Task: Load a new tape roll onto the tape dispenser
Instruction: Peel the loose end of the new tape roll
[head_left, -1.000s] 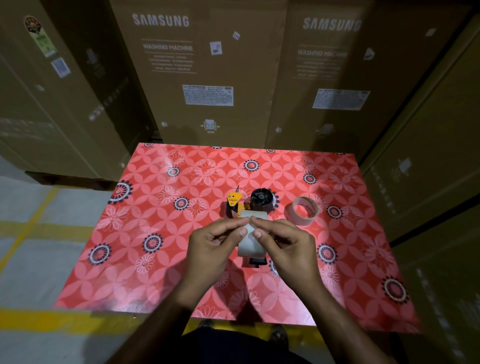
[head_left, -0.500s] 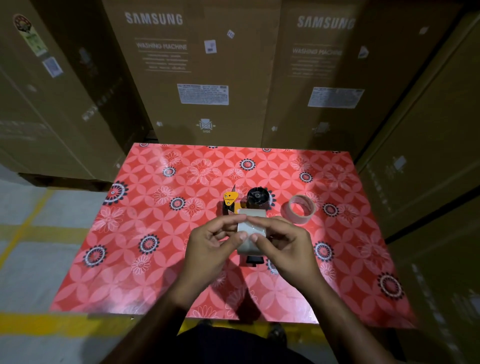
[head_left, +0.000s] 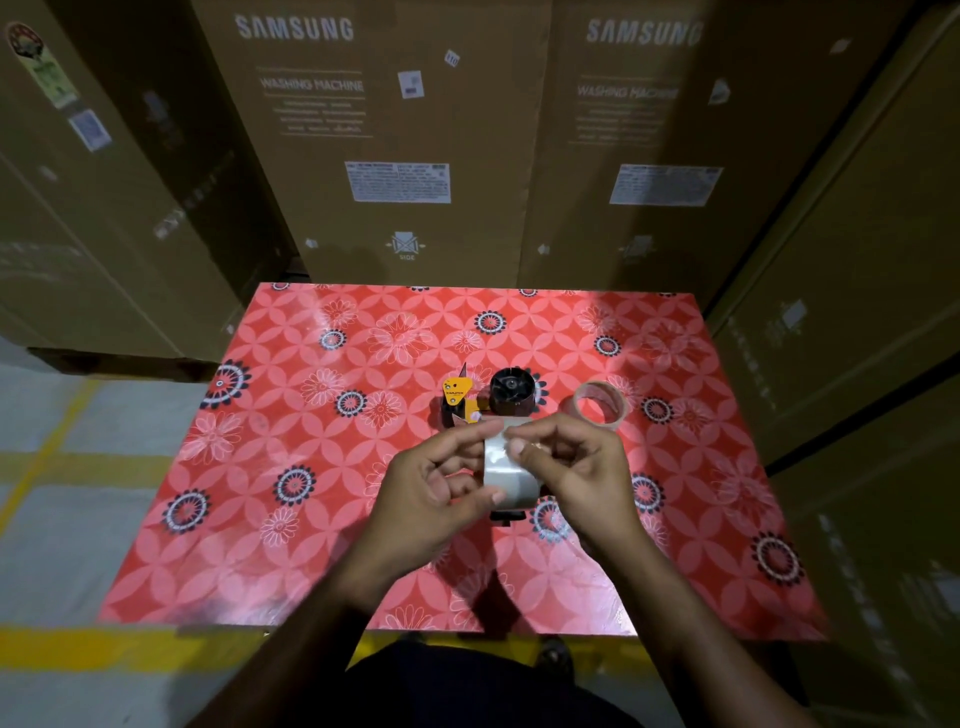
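I hold the new tape roll (head_left: 508, 470) between my left hand (head_left: 431, 486) and right hand (head_left: 576, 467), both pinching it just above and in front of the tape dispenser (head_left: 488, 402). The dispenser lies on a table (head_left: 311, 467) covered in red floral-patterned cloth. An empty tape core (head_left: 599, 404) lies to the dispenser's right. Behind the table stand cardboard boxes (head_left: 374, 140) printed "SAMSUNG" and "WASHING MACHINE". Yellow floor lines (head_left: 78, 460) run left of the table.

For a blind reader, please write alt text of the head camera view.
Two hands, left hand and right hand, hold a clear tape roll above a red floral table. Behind lie a tape dispenser and an empty tape core.
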